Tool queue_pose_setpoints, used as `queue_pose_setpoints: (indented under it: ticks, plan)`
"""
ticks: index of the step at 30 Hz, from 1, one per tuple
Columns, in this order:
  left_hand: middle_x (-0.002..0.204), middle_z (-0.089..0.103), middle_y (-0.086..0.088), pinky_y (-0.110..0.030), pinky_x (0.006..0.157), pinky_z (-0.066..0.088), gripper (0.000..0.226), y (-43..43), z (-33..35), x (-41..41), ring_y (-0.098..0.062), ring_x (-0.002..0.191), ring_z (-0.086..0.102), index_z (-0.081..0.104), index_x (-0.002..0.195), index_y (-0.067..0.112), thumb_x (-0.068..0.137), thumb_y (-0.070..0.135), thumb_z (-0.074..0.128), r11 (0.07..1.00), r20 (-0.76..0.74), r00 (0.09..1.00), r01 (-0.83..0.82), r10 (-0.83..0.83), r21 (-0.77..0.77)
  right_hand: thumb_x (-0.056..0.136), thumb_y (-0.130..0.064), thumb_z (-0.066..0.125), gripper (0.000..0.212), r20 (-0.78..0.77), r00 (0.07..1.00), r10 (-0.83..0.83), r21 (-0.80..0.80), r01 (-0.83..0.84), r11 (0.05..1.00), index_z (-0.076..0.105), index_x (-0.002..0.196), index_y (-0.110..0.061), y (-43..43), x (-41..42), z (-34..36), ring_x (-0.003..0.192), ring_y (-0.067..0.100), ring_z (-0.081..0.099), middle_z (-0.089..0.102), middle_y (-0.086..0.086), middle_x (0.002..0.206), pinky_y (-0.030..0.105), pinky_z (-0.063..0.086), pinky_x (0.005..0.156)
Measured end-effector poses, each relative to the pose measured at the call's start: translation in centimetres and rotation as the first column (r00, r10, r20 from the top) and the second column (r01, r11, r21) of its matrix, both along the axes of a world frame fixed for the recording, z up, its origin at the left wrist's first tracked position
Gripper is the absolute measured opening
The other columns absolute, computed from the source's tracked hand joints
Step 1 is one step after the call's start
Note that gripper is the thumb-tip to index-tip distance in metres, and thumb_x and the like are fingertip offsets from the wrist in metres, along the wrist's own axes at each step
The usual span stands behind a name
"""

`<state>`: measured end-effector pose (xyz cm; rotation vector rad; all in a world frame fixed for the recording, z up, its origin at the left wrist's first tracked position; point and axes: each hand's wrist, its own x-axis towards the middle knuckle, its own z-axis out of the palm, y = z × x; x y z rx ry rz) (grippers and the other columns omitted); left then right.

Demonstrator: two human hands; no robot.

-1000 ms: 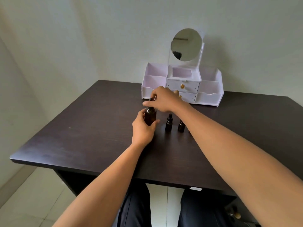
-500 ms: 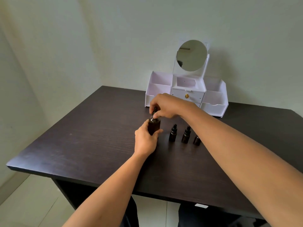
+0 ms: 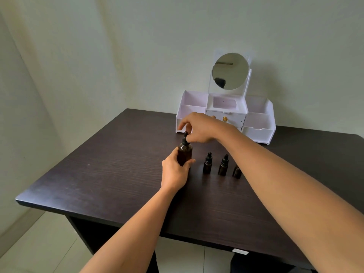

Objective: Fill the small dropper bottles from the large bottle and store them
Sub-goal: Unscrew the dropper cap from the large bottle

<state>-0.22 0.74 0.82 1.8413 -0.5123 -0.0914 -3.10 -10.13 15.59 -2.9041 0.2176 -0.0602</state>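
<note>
Dark wood-grain table, pale wall, tiled floor, white mirrored organizer at back

One head-worn view — looking forward and down across the table toward the wall.

Soft, even light fills the pale room, laying a dull sheen across the left of the dark counter, where shadows are faint and blurred. The small bottles lose detail against the dark wood. The wide lens bows the counter's edges and swells the slightly soft right forearm; the mirror reflects a bright patch.
</note>
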Motion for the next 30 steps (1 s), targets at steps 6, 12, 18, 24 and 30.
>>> queue_pose_setpoints:
  ticks: [6, 12, 18, 24, 30]
  plan:
    - [0.123, 0.067, 0.006, -0.024, 0.097, 0.044, 0.051, -0.03, -0.15, 0.19, -0.012, 0.115, 0.060, 0.058, 0.133, 0.025, 0.086, 0.028, 0.077, 1.000, 0.023, 1.000, 0.004, -0.004, -0.001, 0.095, -0.027, 0.061, 0.020, 0.088, 0.996, -0.020, 0.003, 0.020, 1.000, 0.064, 0.115, -0.026, 0.18, 0.48, -0.22, 0.101, 0.020, 0.058, 0.061, -0.006, 0.101, 0.045, 0.034, 0.096]
    - [0.123, 0.066, 0.006, -0.024, 0.095, 0.044, 0.052, -0.05, -0.17, 0.22, -0.011, 0.115, 0.060, 0.057, 0.134, 0.024, 0.087, 0.029, 0.077, 1.000, 0.014, 1.000, 0.002, -0.002, 0.000, 0.091, -0.040, 0.064, 0.033, 0.081, 0.996, -0.043, -0.015, 0.044, 0.999, 0.061, 0.121, -0.026, 0.64, 0.53, 0.11, 0.103, 0.020, 0.057, 0.060, -0.006, 0.104, 0.047, 0.033, 0.100]
    - [0.123, 0.067, 0.004, -0.033, 0.102, 0.049, 0.054, -0.08, -0.32, 0.31, -0.013, 0.115, 0.061, 0.057, 0.136, 0.022, 0.086, 0.030, 0.077, 1.000, 0.013, 1.000, -0.004, 0.004, 0.015, 0.085, -0.021, 0.067, 0.039, 0.065, 0.998, -0.015, 0.107, 0.008, 0.994, 0.059, 0.123, -0.027, 0.60, 0.27, 0.23, 0.091, 0.014, 0.057, 0.062, -0.007, 0.107, 0.043, 0.041, 0.096]
    - [0.124, 0.067, 0.005, -0.036, 0.104, 0.049, 0.056, -0.11, -0.27, 0.36, -0.012, 0.116, 0.061, 0.055, 0.137, 0.023, 0.086, 0.030, 0.077, 1.000, 0.010, 1.000, -0.001, 0.001, 0.014, 0.095, -0.027, 0.060, 0.021, 0.077, 0.996, -0.036, 0.014, 0.035, 0.999, 0.062, 0.116, -0.026, 0.68, 0.43, 0.10, 0.104, 0.021, 0.058, 0.059, -0.005, 0.100, 0.046, 0.034, 0.099]
    - [0.122, 0.068, 0.006, -0.036, 0.103, 0.049, 0.054, -0.06, -0.45, 0.50, -0.011, 0.115, 0.062, 0.057, 0.135, 0.024, 0.085, 0.029, 0.078, 1.000, 0.009, 1.000, -0.001, 0.001, 0.003, 0.083, -0.029, 0.068, 0.035, 0.073, 0.996, -0.054, 0.085, 0.048, 0.995, 0.059, 0.117, -0.028, 0.52, 0.05, 0.25, 0.102, 0.020, 0.058, 0.061, -0.004, 0.108, 0.044, 0.036, 0.095]
